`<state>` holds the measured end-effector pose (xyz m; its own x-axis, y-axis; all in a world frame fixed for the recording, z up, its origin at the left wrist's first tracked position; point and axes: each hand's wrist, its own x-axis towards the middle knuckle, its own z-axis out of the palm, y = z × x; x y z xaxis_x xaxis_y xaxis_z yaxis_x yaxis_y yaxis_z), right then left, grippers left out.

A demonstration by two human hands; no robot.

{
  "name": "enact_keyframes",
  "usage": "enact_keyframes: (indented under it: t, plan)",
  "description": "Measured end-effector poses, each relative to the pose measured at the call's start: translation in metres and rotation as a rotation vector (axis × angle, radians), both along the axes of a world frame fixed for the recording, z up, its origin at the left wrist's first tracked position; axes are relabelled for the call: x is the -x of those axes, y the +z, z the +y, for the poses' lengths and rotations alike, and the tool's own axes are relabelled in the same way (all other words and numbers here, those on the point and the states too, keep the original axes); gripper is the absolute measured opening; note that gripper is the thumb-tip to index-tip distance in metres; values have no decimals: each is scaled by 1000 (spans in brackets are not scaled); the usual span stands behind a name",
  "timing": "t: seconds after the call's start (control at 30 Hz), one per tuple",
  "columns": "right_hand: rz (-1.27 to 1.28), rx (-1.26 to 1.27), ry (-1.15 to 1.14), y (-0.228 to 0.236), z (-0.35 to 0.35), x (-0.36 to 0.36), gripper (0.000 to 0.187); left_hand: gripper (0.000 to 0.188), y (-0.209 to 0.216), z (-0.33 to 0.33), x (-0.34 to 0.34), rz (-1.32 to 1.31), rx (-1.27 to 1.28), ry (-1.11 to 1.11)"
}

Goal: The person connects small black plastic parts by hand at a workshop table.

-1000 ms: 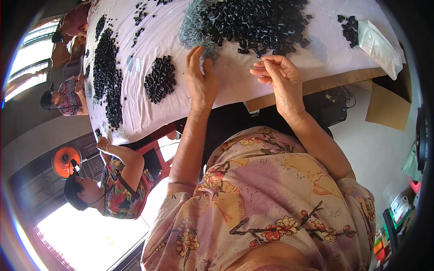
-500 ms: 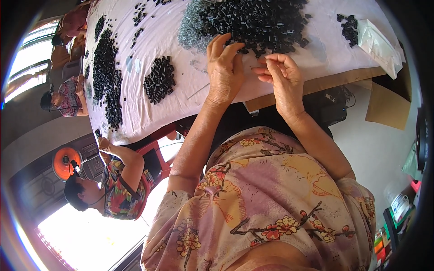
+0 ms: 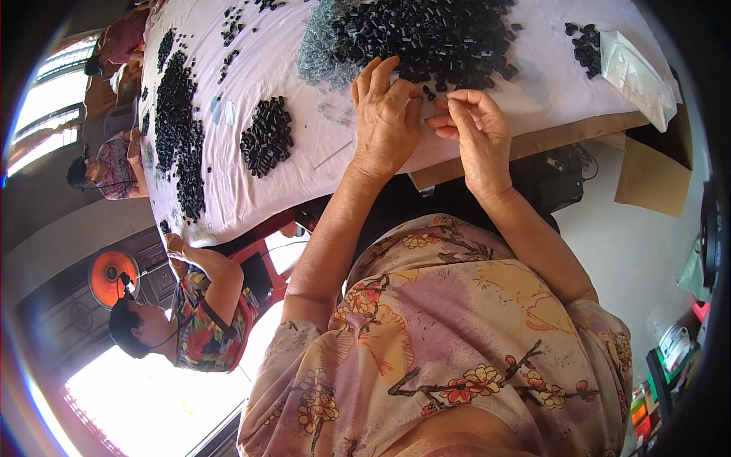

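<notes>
My left hand (image 3: 387, 122) is at the near edge of a large heap of short black tube-like pieces (image 3: 434, 38). Its thumb and index finger are pinched together, and what they hold is too small to make out. Close beside it on the right, my right hand (image 3: 483, 141) pinches with thumb and index finger, the other fingers curled; anything between the tips cannot be made out. Against the heap's left side lies a mound of fine silvery-grey, coil-like bits (image 3: 321, 57). A thin straight rod (image 3: 333, 154) rests on the cloth left of my left wrist.
A pale cloth (image 3: 304, 206) covers the table. More black pieces lie in a small pile (image 3: 266, 137), a long pile (image 3: 180, 129) and a far-right cluster (image 3: 586, 52) beside a white plastic bag (image 3: 636, 80). A cardboard box (image 3: 655, 175) stands right; another person (image 3: 205, 312) sits left.
My left hand has shifted slightly right, its pinched thumb and index finger drawing off the heap's edge toward my right hand. The right hand has hardly moved.
</notes>
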<state>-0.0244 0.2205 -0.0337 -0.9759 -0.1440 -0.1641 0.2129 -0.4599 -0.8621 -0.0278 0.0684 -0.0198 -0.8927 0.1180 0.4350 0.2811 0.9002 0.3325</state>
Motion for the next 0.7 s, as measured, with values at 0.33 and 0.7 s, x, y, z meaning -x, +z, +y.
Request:
enact_keyframes:
  t: [0.33,0.7]
  plan:
    - [86,-52,-13,-3,-1,-1,13,19,0,-14,-7,4,-114,92]
    - [94,-81,-35,-2,0,2,14,23,6,10,0,27,4,68]
